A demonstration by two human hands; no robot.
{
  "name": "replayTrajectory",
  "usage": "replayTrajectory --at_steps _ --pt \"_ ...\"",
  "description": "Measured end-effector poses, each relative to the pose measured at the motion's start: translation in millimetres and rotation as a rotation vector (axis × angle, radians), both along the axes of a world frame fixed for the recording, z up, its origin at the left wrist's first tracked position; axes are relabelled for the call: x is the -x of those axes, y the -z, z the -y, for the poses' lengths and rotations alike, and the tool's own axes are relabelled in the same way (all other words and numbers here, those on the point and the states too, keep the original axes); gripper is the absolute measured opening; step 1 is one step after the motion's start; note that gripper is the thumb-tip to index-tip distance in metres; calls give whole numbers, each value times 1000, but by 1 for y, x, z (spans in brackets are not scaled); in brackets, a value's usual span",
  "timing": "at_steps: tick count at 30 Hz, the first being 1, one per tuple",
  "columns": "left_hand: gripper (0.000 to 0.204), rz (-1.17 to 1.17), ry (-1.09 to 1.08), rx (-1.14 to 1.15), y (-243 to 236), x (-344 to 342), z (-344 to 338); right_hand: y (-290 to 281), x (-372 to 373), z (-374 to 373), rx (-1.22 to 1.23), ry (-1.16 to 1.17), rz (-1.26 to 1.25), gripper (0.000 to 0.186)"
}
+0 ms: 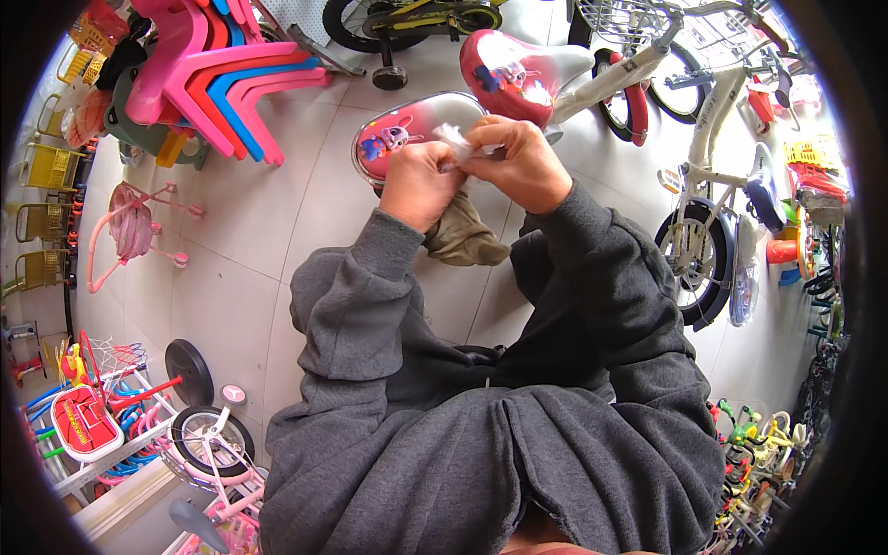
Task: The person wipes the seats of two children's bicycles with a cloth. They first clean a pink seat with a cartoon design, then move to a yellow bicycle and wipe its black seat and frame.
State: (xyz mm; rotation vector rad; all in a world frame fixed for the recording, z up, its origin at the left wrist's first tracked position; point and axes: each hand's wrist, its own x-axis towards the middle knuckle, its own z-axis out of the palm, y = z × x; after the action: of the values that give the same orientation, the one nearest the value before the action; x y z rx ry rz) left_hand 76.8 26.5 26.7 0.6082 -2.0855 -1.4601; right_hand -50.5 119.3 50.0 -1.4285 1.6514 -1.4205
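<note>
My left hand (418, 185) and my right hand (520, 165) meet in front of me, both with fingers pinched together. Between them is a small crumpled piece of whitish, see-through plastic (450, 137). Right behind the hands sits a rounded pink and white padded seat part (375, 139) with a cartoon rabbit and a shiny rim; my hands cover some of it. Just beyond is a pink and white bike saddle (507, 76) with a similar print. A khaki-brown thing (467, 236) shows below my hands; whether it is a shoe or cloth I cannot tell.
Stacked pink, red and blue plastic chairs (217, 88) stand at the far left. A small pink seat frame (131, 222) is on the tiled floor. White bicycles (708, 148) stand at the right. A small-wheeled bike (211, 444) and a toy basketball backboard (86, 422) are at the lower left.
</note>
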Motion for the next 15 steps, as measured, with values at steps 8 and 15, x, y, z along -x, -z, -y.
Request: replayTrajectory --at_steps 8,15 --pt "17 -196 190 -984 -23 -12 6 -9 -2 -1 203 122 -387 21" --pt "8 -226 30 -487 -4 -6 6 -13 -6 -3 120 -93 175 39"
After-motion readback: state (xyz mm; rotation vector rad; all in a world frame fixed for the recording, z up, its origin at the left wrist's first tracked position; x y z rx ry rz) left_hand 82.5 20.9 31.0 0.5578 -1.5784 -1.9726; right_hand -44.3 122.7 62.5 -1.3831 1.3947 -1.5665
